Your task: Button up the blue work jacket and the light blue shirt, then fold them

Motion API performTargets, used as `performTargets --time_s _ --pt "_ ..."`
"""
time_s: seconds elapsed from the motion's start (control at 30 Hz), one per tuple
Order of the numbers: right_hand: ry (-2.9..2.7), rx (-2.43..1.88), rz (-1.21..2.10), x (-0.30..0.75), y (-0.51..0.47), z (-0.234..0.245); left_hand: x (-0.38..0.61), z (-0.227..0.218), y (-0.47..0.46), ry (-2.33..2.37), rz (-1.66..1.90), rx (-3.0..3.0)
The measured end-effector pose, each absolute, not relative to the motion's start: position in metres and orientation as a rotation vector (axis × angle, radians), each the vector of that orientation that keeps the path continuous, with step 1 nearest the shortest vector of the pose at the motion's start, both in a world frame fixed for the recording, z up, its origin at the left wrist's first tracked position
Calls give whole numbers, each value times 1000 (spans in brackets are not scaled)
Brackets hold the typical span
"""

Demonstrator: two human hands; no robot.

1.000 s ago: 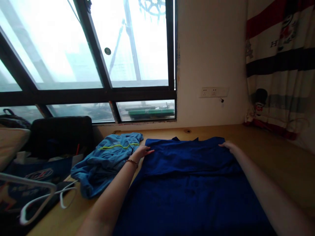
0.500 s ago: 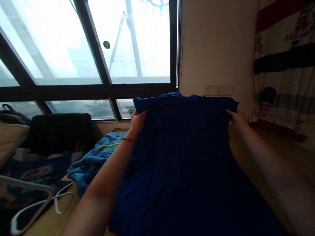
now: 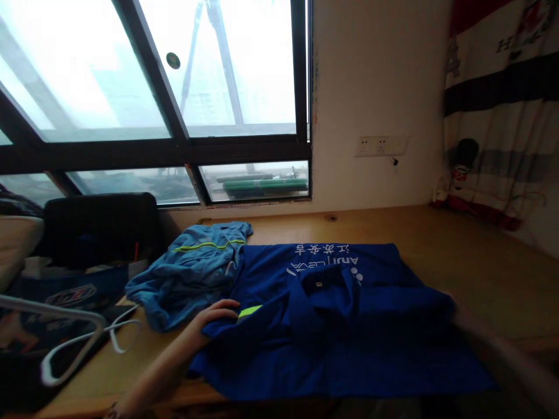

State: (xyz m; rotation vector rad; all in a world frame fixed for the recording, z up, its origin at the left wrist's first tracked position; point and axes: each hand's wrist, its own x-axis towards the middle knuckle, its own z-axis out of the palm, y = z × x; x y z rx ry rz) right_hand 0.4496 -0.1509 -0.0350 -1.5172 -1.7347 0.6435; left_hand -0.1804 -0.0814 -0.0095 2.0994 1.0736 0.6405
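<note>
Light-blue garment (image 3: 192, 273) left, touching dark-blue shirt (image 3: 340, 314) on bench (image 3: 458, 256) | hanger (image 3: 70, 349) far left | left hand (image 3: 216, 314) flat, fingers apart, on shirt | right hand (image 3: 469, 323) blurred, grip cannot be told

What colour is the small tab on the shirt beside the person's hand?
Bright yellow-green tab, on the dark blue shirt, by the left hand; head view.

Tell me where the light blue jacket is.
In the head view, the light blue jacket lies crumpled on the wooden table, left of the dark blue shirt, just beyond the left hand.
</note>
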Motion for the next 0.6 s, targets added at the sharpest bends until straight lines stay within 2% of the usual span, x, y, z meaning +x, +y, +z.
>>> performTargets --time_s 0.2,0.37,0.5,0.6 --pt "-1799 -1498 803 436 -156 -21 -186 -23 -85 1142 515 2298" --pt "-1727 -1517 777 460 -103 -31 -149 -26 -56 1141 443 2453" --pt "-1778 -1546 567 470 -73 -21 -123 -9 -44 1200 536 2680" --pt "-1991 -1534 193 466 -86 -13 -121 0 -55 1189 618 2829"
